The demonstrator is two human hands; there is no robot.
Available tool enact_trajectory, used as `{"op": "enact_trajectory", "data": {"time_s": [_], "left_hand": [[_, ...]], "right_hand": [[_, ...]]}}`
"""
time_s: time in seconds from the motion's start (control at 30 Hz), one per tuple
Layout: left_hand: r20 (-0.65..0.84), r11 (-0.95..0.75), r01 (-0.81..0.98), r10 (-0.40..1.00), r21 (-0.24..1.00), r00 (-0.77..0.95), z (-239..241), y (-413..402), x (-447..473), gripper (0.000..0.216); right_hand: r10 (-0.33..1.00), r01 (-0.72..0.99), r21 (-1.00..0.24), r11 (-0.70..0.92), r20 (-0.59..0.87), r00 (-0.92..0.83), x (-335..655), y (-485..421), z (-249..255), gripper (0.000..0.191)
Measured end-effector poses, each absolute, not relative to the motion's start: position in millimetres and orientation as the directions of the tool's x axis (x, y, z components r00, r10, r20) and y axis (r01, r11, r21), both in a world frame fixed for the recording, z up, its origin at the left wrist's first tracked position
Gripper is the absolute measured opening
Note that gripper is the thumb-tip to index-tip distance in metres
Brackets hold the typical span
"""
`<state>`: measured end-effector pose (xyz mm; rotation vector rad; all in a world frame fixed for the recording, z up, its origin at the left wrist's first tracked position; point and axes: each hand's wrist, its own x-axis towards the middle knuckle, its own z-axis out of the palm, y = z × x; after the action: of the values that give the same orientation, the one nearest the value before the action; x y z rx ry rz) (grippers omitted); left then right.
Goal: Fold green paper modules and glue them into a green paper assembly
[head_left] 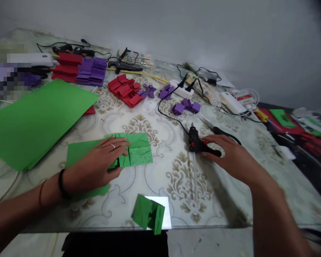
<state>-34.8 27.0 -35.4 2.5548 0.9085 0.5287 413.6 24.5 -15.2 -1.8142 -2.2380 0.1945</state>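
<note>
My left hand lies over a folded green paper piece, its fingers on top and the thumb at the near edge. Glossy lines, which look like glue, cover one square of that paper. Beneath the wrist and palm are flat green sheets. To the right, my right hand has its thumb and fingers closed about the handle of a black glue gun. The gun rests on or just above the tablecloth, nozzle pointing away; a clear glue stick seems to trail from its rear.
Another green folded piece sits on a white square at the front edge. Large green sheets lie left. Red folded paper, purple folded pieces, scissors and a white power strip with black cords lie beyond my hands.
</note>
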Motion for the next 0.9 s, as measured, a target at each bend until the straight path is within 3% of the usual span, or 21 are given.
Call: {"op": "enact_trajectory", "data": {"time_s": [0.1,0.2,0.3,0.37,0.4,0.5,0.57,0.77,0.9], "left_hand": [[0.189,-0.717,0.527,0.657,0.456,0.73,-34,27,-34,0.019],[0.182,-0.71,0.529,0.661,0.464,0.728,-33,26,-33,0.016],[0.195,-0.708,0.524,0.664,0.473,0.722,-34,27,-33,0.017],[0.204,-0.709,0.519,0.664,0.477,0.72,-35,28,-33,0.018],[0.209,-0.712,0.515,0.661,0.477,0.721,-35,28,-33,0.019],[0.221,-0.727,0.506,0.649,0.465,0.728,-32,27,-33,0.02],[0.215,-0.729,0.518,0.65,0.447,0.729,-29,26,-33,0.02],[0.205,-0.74,0.509,0.635,0.441,0.745,-29,26,-33,0.02],[0.199,-0.744,0.475,0.614,0.47,0.764,-33,27,-33,0.019]], "right_hand": [[0.959,0.946,-0.228,0.23,0.219,-0.18,389,-4,4,0.03],[0.934,0.878,-0.326,0.351,0.187,-0.304,341,-49,17,0.023],[0.877,0.752,-0.484,0.449,0.075,-0.475,291,-91,8,0.044],[0.862,0.713,-0.531,0.458,0.068,-0.503,268,-110,-7,0.071],[0.855,0.692,-0.543,0.476,0.1,-0.509,261,-116,-15,0.075],[0.827,0.666,-0.505,0.549,0.212,-0.521,253,-124,-33,0.05],[0.815,0.673,-0.475,0.568,0.211,-0.539,255,-122,-36,0.034],[0.781,0.634,-0.513,0.578,0.123,-0.613,261,-115,-23,0.028],[0.762,0.608,-0.52,0.6,0.139,-0.633,260,-109,-20,0.022]]}}
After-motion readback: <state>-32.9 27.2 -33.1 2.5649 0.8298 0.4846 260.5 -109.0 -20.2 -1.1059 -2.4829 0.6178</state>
